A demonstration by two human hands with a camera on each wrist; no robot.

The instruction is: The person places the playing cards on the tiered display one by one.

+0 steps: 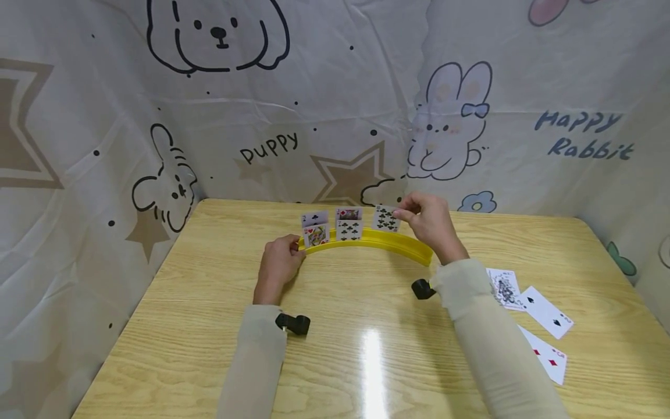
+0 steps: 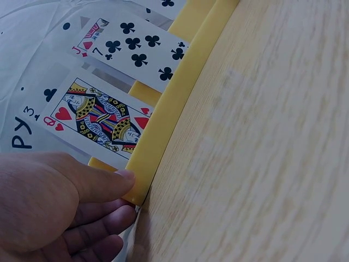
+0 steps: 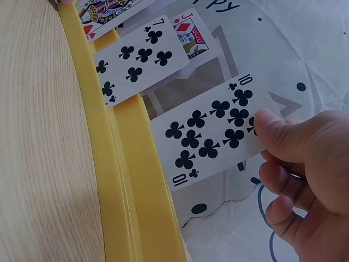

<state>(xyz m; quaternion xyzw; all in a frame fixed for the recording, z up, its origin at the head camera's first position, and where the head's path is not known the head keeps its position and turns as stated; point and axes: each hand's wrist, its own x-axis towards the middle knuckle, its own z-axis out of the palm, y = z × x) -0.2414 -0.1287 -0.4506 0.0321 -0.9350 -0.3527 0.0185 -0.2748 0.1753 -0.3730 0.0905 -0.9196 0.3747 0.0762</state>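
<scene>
Our left hand pinches the end of the yellow holder; our right hand pinches the ten of clubs, extending leftward from it. We're probably slotting it; next calls for seating it squarely.

Holder: a long, curved, yellow plastic card rack, upright on the wood-grain tabletop, bowed away from the person; left end pinched by the left hand.

Held card: a white ten of clubs playing card, face toward the person, slightly tilted, pinched at its upper right by the right hand. Lower edge at the rack's rear edge; seating cannot be determined.

Racked cards, left: queen of hearts before a three of clubs. Centre: seven of clubs before a jack of diamonds. All four stand face-out, rear cards partly covered.
</scene>
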